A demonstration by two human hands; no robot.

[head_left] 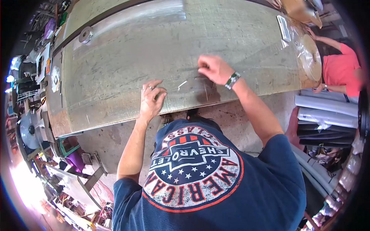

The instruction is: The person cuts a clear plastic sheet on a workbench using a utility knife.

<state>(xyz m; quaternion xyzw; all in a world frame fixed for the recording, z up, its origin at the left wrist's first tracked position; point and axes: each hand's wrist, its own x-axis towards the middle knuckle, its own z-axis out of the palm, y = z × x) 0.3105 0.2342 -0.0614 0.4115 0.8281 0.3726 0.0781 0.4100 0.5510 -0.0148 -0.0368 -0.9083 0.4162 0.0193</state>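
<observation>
My left hand [152, 99], with a ring on one finger, is over the front edge of the worktable [127, 73]. Its thumb and forefinger are pinched together; whatever is between them is too faint to name. My right hand [216, 69], a dark green patterned band on its wrist, is raised to the right and farther in, slightly blurred. Its fingers are curled closed, hiding anything inside. Between the hands a small white strip or glint [182, 85] shows near the tabletop. Thin clear film [266, 52] seems to stretch along the table toward the right.
At the right end a person in a red shirt [341, 69] has both hands by a large clear roll [310, 57]. A small metal roll [86, 35] and clear sheeting [154, 15] lie at the back left. Wrapped rolls [327, 115] are stacked lower right; a fan [30, 130] stands left.
</observation>
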